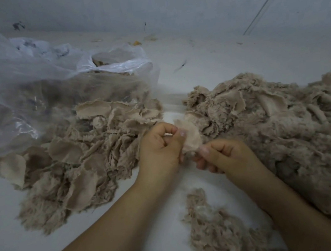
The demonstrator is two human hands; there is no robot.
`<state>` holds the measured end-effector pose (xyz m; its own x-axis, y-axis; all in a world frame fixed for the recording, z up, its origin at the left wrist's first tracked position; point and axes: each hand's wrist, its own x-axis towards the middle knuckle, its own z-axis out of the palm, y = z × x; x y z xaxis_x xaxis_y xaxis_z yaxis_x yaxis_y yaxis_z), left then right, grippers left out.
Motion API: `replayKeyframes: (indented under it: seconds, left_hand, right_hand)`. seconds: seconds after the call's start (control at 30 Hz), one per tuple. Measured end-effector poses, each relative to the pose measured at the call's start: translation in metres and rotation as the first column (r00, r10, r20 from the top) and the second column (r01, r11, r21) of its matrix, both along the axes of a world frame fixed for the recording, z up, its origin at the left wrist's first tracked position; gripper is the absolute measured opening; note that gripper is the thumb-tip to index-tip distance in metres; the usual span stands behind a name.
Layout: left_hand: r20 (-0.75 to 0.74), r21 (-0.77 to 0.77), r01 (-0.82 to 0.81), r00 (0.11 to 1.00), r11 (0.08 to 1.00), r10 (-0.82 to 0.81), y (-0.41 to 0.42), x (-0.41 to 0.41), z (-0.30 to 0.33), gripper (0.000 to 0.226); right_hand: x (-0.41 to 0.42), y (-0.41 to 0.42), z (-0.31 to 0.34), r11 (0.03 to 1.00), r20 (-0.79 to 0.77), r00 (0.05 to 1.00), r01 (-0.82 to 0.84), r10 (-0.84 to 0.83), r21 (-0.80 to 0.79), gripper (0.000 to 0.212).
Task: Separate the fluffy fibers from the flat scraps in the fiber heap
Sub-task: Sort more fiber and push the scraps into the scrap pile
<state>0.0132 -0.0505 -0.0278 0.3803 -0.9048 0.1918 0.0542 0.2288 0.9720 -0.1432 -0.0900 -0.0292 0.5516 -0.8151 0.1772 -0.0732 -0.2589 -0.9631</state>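
White floor — both hands (left, right) pinch scrap.

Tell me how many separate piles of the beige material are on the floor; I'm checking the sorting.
3: a pile of flat scraps left by the plastic bag, a big heap right, a small fluffy pile between the forearms. More may sit inside the bag.
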Motion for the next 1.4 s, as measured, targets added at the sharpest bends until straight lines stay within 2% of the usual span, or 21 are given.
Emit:
replayKeyframes:
  seconds: [0.1, 0.27, 0.4, 0.47, 0.5, 0.53, 0.57, 0.6, 0.63, 0.7, 0.73, 0.8, 0.87, 0.97, 1.0, 1.07, 1.13, 1.2, 1.27, 1.37, 1.4]
  left_hand:
    - [0.031, 0.022, 0.062, 0.998, 0.998, -0.062, 0.002, -0.006, 0.001, 0.021]
    - [0.077, 0.000, -0.047, 0.996, 0.999, 0.047, -0.001, -0.003, -0.002, 0.024]
    - [0.059, -0.017, -0.111, 0.992, 0.994, 0.112, -0.001, -0.001, -0.003, 0.028]
    - [0.123, -0.002, -0.212, 0.970, 0.977, 0.210, -0.001, 0.004, -0.002, 0.027]
    - [0.223, 0.011, -0.276, 0.938, 0.961, 0.267, -0.002, 0.009, 0.000, 0.026]
    - [0.388, 0.025, -0.336, 0.871, 0.941, 0.301, -0.003, 0.015, 0.001, 0.024]
    - [0.606, 0.036, -0.387, 0.742, 0.921, 0.288, -0.002, 0.023, 0.002, 0.021]
    - [0.802, 0.038, -0.432, 0.551, 0.901, 0.230, -0.001, 0.029, 0.004, 0.019]
    - [0.920, 0.023, -0.467, 0.355, 0.884, 0.163, 0.002, 0.035, 0.007, 0.017]
    - [0.992, -0.020, -0.476, 0.103, 0.879, 0.078, 0.005, 0.041, 0.015, 0.012]
    - [0.998, -0.034, -0.453, 0.036, 0.891, 0.056, 0.006, 0.039, 0.018, 0.010]
    - [0.994, -0.106, -0.346, -0.017, 0.932, 0.107, 0.008, 0.029, 0.018, 0.013]
    - [0.984, -0.173, -0.142, 0.017, 0.975, 0.177, 0.007, 0.012, 0.013, 0.016]
    - [0.987, -0.035, 0.138, 0.157, 0.990, 0.013, 0.000, -0.009, 0.002, 0.022]
    - [0.979, 0.016, 0.164, 0.198, 0.986, -0.049, -0.002, -0.011, -0.002, 0.030]
    - [0.976, 0.055, 0.154, 0.200, 0.986, -0.086, -0.008, -0.008, -0.009, 0.036]
    - [0.971, 0.057, 0.158, 0.221, 0.986, -0.091, -0.011, -0.003, -0.011, 0.028]
    - [0.950, 0.027, 0.182, 0.302, 0.983, -0.082, -0.012, -0.001, -0.009, 0.016]
    - [0.911, -0.023, 0.183, 0.409, 0.983, -0.055, -0.012, -0.002, -0.009, 0.012]
    - [0.742, -0.063, 0.142, 0.669, 0.988, -0.049, -0.008, -0.003, -0.009, 0.013]
    - [0.681, -0.048, 0.151, 0.728, 0.987, -0.078, -0.007, -0.004, -0.008, 0.015]
  right_hand:
    - [0.000, -0.003, -0.005, 0.998, -0.023, 0.998, 0.054, -0.054, -0.019, 0.037]
    - [0.000, -0.005, -0.009, 0.997, -0.017, 0.997, 0.081, -0.081, 0.002, 0.027]
    - [0.002, -0.005, -0.008, 0.992, 0.003, 0.992, 0.129, -0.129, -0.004, 0.037]
    - [0.000, -0.003, -0.005, 0.999, 0.001, 0.999, 0.042, -0.042, -0.006, 0.034]
    - [-0.001, 0.000, -0.004, 0.999, -0.019, 0.999, -0.037, 0.038, 0.007, 0.029]
    - [0.000, 0.004, -0.003, 0.994, -0.056, 0.992, -0.111, 0.112, 0.017, 0.023]
    - [0.000, 0.007, -0.002, 0.987, -0.098, 0.982, -0.158, 0.159, 0.016, 0.020]
    - [0.001, 0.008, -0.002, 0.986, -0.123, 0.978, -0.168, 0.168, 0.008, 0.019]
    - [0.001, 0.008, -0.002, 0.990, -0.120, 0.983, -0.143, 0.142, 0.003, 0.019]
    - [0.001, 0.003, -0.004, 1.000, -0.057, 0.998, -0.023, 0.024, 0.011, 0.026]
    - [0.001, 0.001, -0.005, 0.999, -0.024, 0.999, 0.042, -0.042, 0.015, 0.028]
    - [0.001, -0.003, -0.008, 0.988, 0.011, 0.988, 0.153, -0.153, 0.005, 0.027]
    - [0.002, -0.004, -0.009, 0.974, 0.041, 0.973, 0.226, -0.226, 0.002, 0.031]
    - [0.003, -0.006, -0.009, 0.957, 0.109, 0.951, 0.288, -0.289, 0.033, 0.040]
    - [0.004, -0.007, -0.009, 0.953, 0.120, 0.946, 0.299, -0.303, 0.046, 0.041]
    - [0.003, -0.008, -0.011, 0.952, 0.129, 0.943, 0.301, -0.306, 0.056, 0.040]
    - [0.003, -0.008, -0.011, 0.955, 0.117, 0.948, 0.293, -0.295, 0.037, 0.036]
    - [0.004, -0.007, -0.010, 0.961, 0.087, 0.957, 0.276, -0.277, 0.018, 0.030]
    - [0.004, -0.006, -0.008, 0.969, 0.071, 0.966, 0.245, -0.248, 0.038, 0.022]
    - [0.004, -0.004, -0.005, 0.986, 0.057, 0.985, 0.157, -0.160, 0.054, 0.046]
    - [0.003, -0.004, -0.004, 0.993, 0.044, 0.992, 0.114, -0.116, 0.037, 0.052]
